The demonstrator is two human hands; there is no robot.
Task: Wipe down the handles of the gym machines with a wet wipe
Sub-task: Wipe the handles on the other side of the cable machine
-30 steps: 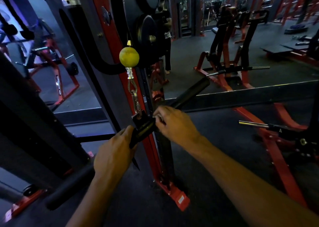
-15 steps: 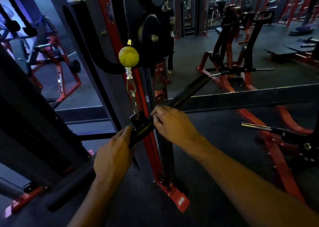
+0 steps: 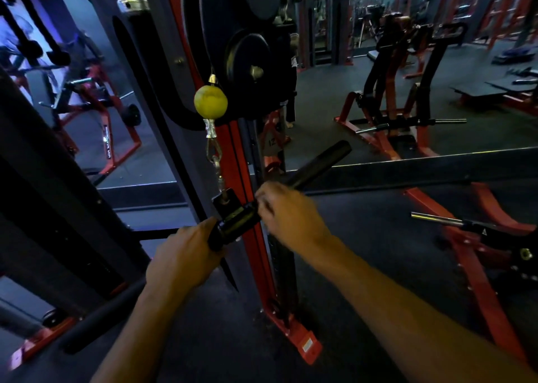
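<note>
Since the frame a second back my right hand (image 3: 286, 212) has barely shifted along the bar (image 3: 317, 163); it sits just right of the centre bracket (image 3: 225, 201) where the clip (image 3: 217, 167) hangs under the yellow ball (image 3: 210, 102), and its motion blur makes me think it is rubbing back and forth there. My left hand (image 3: 183, 259) is where it was, fingers curled round the bar just left of the bracket, steadying it. The right hand's fingers are bunched and closed round the bar, but I cannot make out a wipe under them; the light is poor and the hand is smeared, so it may be balled up in the palm. The bar slants from low on the left, near the floor, up to its free right end in front of the mirror. By my reckoning the job is early on this bar: the work is at the middle section, the long right grip beyond my hand looks untouched, and the left grip below my left hand waits too. The other machines (image 3: 407, 100) reflected across the room, with their steel handles, are left for later.
</note>
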